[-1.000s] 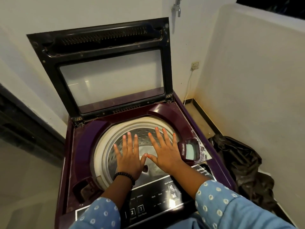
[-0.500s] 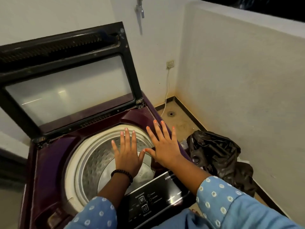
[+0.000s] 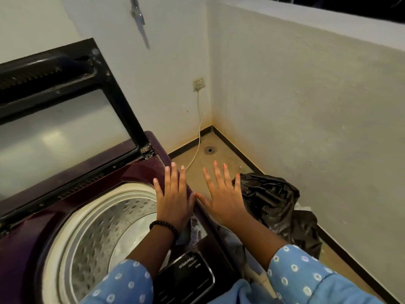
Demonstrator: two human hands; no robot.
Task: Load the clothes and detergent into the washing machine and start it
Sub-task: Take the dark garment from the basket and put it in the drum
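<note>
Black crumpled plastic bag (image 3: 278,207) on floor beside maroon top-loading washing machine (image 3: 140,172), lid up, steel drum (image 3: 105,233) bare. Left hand (image 3: 175,200) and right hand (image 3: 223,198) hover flat, grip spread, holding nothing. Clothes likely in bag: reach right, gather from below, lift clear of rim.

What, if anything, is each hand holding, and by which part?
Nothing. The left hand and right hand are both spread flat, fingers straight, gripping nothing.
</note>
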